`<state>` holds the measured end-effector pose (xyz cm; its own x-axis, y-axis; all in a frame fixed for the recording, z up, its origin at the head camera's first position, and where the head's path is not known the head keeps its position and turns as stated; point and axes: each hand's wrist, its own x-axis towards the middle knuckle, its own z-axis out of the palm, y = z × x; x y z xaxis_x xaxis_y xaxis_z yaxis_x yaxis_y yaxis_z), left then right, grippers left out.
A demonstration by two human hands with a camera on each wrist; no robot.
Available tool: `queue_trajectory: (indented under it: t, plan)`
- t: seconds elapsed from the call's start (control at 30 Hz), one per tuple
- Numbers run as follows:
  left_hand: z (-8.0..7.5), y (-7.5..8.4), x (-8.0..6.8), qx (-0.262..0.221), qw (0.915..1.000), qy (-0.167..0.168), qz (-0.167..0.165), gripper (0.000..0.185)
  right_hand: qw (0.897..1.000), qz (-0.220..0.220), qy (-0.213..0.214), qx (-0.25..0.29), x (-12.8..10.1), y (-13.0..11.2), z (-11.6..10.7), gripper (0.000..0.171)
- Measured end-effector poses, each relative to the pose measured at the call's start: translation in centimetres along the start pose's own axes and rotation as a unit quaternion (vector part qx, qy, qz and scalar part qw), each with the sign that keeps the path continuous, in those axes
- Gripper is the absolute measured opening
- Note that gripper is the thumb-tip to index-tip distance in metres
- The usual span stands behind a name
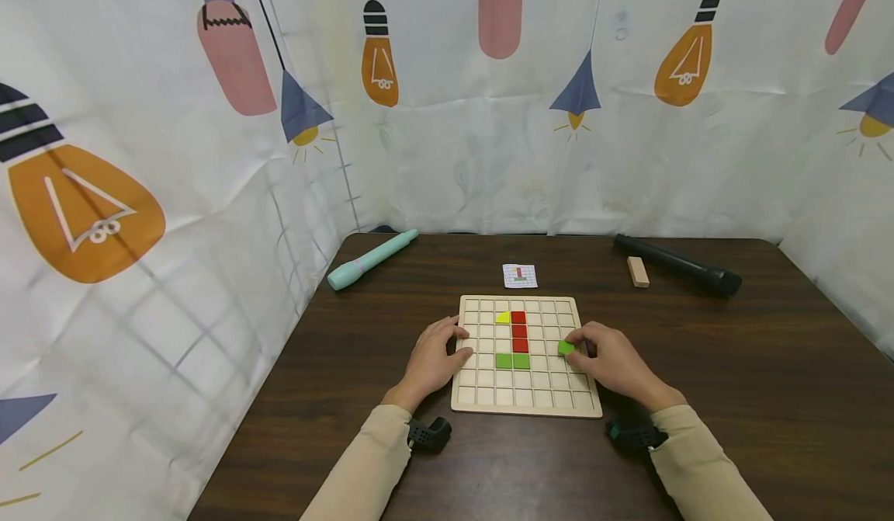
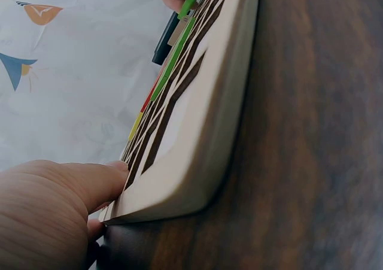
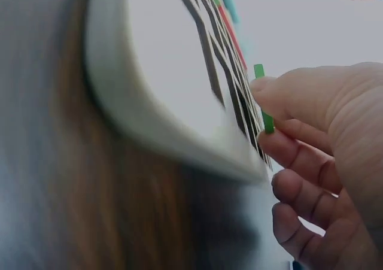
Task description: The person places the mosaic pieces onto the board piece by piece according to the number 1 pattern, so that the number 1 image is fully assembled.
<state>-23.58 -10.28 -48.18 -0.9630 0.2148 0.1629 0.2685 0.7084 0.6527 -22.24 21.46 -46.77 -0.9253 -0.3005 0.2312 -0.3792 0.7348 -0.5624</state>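
A pale wooden grid board [image 1: 489,401] lies flat on the table. My left hand [image 1: 434,356] holds its left edge, the thumb [image 2: 105,183] over the rim and a fingertip lower at the side. Over the right part of the board, my right hand [image 1: 615,358] pinches a green square tile [image 3: 264,99] between thumb and fingers. The tile is tilted in the right wrist view. Set in the grid are a yellow triangular tile [image 1: 503,318], a column of three red tiles [image 1: 519,331] and two green tiles [image 1: 512,361] below them.
Behind the board lies a small printed pattern card [image 1: 520,276]. A mint-green stick-like object [image 1: 373,260] is at the back left. At the back right are a small wooden block [image 1: 638,272] and a black flashlight-like tube [image 1: 677,265]. A patterned curtain [image 1: 447,164] surrounds the dark table [image 1: 335,366].
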Motion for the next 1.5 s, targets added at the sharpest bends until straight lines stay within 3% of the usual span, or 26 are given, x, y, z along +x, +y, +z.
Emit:
queue_trajectory:
  t: [0.27,0.7,1.5]
  plan:
    - [0.0,0.0,0.0,0.0,1.0,-0.002,-0.001,0.025,1.0,0.0,-0.009,0.006,0.1,-1.1,1.1,0.019]
    - [0.0,0.0,0.1,0.001,1.0,0.001,-0.001,0.025,0.999,-0.036,-0.019,0.006,0.0,-2.6,2.1,0.017]
    - [-0.1,0.2,-0.1,-0.005,1.0,-0.001,-0.003,0.025,0.999,-0.037,-0.013,-0.005,0.0,-2.8,2.5,0.017]
